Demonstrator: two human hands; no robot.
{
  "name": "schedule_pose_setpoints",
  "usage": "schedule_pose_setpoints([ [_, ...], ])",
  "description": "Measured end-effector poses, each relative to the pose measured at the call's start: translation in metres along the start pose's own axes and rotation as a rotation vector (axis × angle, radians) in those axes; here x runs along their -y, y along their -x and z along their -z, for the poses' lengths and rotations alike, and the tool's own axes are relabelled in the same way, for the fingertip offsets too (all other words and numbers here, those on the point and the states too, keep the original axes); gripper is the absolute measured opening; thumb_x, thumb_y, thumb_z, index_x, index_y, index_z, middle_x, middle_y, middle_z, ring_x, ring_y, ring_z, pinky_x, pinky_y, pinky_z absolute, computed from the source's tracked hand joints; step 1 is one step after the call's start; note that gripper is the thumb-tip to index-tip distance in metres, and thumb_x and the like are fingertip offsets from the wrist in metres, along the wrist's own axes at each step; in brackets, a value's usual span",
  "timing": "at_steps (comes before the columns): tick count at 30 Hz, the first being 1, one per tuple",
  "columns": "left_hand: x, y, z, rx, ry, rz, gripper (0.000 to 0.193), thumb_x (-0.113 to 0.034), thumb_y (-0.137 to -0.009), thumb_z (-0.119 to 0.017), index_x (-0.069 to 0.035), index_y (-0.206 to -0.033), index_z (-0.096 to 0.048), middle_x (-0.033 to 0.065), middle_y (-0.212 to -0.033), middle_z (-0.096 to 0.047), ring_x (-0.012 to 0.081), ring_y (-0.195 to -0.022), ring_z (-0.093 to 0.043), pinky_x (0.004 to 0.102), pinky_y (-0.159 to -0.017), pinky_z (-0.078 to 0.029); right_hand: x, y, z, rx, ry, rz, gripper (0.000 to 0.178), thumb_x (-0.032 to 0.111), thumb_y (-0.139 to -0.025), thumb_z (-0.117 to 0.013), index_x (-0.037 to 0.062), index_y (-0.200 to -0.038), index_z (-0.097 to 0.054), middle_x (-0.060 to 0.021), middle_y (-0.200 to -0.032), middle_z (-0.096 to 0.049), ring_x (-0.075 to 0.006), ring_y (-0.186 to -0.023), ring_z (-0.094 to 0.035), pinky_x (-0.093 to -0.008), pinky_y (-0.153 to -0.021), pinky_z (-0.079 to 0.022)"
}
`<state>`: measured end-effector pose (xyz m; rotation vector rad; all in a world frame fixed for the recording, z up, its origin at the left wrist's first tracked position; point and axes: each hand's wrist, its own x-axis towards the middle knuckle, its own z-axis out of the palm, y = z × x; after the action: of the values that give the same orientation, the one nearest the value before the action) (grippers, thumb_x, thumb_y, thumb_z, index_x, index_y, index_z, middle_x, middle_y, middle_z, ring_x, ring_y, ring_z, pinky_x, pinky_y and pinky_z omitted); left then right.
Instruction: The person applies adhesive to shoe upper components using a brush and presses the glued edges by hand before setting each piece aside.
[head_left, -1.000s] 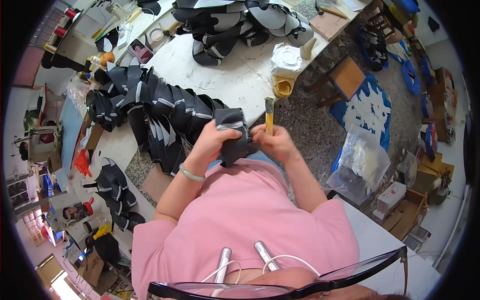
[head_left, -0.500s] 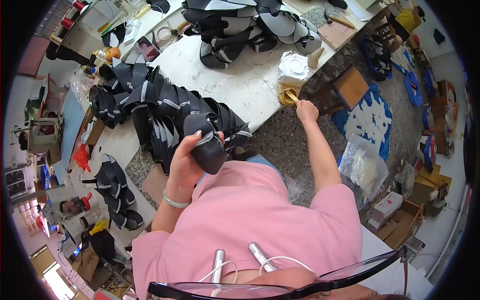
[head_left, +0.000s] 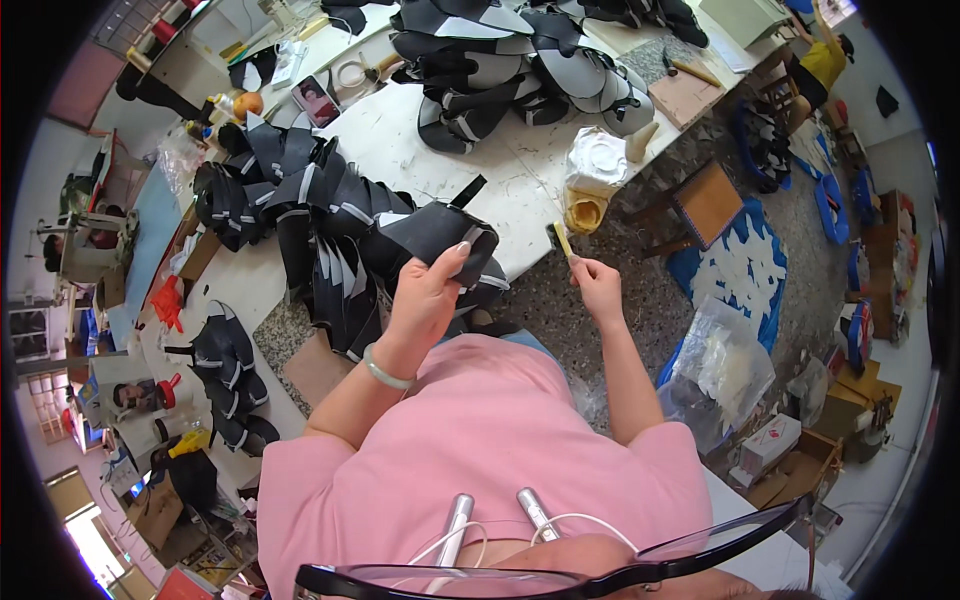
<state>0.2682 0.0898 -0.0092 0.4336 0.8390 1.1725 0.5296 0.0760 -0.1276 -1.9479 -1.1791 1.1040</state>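
Note:
My left hand [head_left: 428, 300] is closed on a black shoe upper [head_left: 440, 236], its thumb on top and a dark strap sticking up at the far edge. The other fingers are hidden beneath the piece. In my right hand [head_left: 597, 284], a small brush [head_left: 562, 240] with a pale handle is pinched, its dark bristles pointing up and away from me. Just beyond the brush, at the table's edge, stands an open container with yellowish, glue-like stuff [head_left: 584, 212]. The brush is apart from both the container and the upper.
Stacked black uppers [head_left: 330, 205] lie left of my left hand, and a larger pile [head_left: 500, 70] sits at the back. A white lump-like wrapped container [head_left: 598, 158] adjoins the glue. Right of the table stand a wooden stool [head_left: 708, 203] and a clear plastic bag [head_left: 725, 365].
My right hand has drawn the brush out of the container and back toward me. My left hand has raised and turned the shoe upper, moving it slightly right and away.

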Motion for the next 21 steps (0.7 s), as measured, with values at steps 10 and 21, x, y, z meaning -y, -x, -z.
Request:
schedule_pose_setpoints([
  [10, 0.011, 0.01, -0.019, -0.007, -0.152, -0.193, 0.017, 0.002, -0.083, -0.058, 0.005, -0.099, -0.064, 0.0052, -0.089, -0.065, 0.0109, -0.078, -0.062, 0.0245, -0.069, -0.052, 0.102, 0.05, -0.009, -0.353, 0.225, 0.694, 0.011, 0.013, -0.083, -0.068, 0.0045, -0.089, -0.067, -0.0104, -0.075, -0.063, -0.0267, -0.058, -0.059, -0.033, -0.052, -0.046],
  [21, -0.005, 0.026, 0.001, 0.011, -0.185, -0.212, 0.019, 0.005, -0.083, -0.054, 0.006, -0.098, -0.064, 0.0066, -0.093, -0.065, 0.0122, -0.082, -0.063, 0.026, -0.077, -0.053, 0.129, 0.074, -0.014, -0.085, 0.048, 0.771, 0.016, 0.016, -0.084, -0.066, 0.0027, -0.093, -0.067, -0.0105, -0.075, -0.063, -0.0261, -0.06, -0.061, -0.0327, -0.052, -0.046],
])
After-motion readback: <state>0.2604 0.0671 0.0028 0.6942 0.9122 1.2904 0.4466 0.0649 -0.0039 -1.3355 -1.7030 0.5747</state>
